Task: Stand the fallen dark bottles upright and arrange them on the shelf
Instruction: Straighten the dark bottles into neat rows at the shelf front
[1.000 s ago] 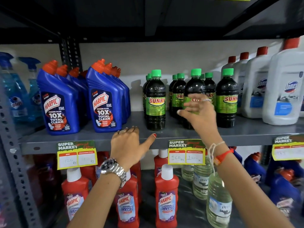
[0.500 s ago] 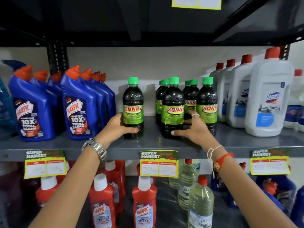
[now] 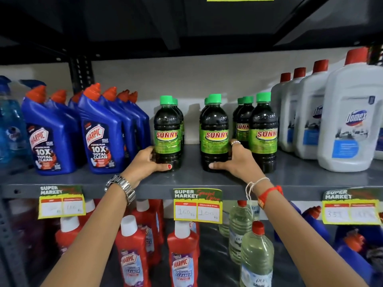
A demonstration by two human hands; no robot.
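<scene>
Left hand [image 3: 148, 162]: left Sunny bottle [image 3: 167, 133] gripped at base | right hand [image 3: 236, 162]: middle Sunny bottle [image 3: 214, 133] gripped at base | both upright on shelf [image 3: 196, 181]

Light is coming from in front, reaching the wall [image 3: 207, 75] beyond the hands brightly; the dark bottles [image 3: 215, 133] are casting soft shadows on it. Overhead, the upper shelf underside [image 3: 186, 21] is staying near black. Glare is streaking the grey shelf [image 3: 192, 179] between the hands. Edges are bowing outward with wide-angle distortion; the blue bottles [image 3: 12, 129] far outside the left hand [image 3: 148, 162] are blurring.
</scene>
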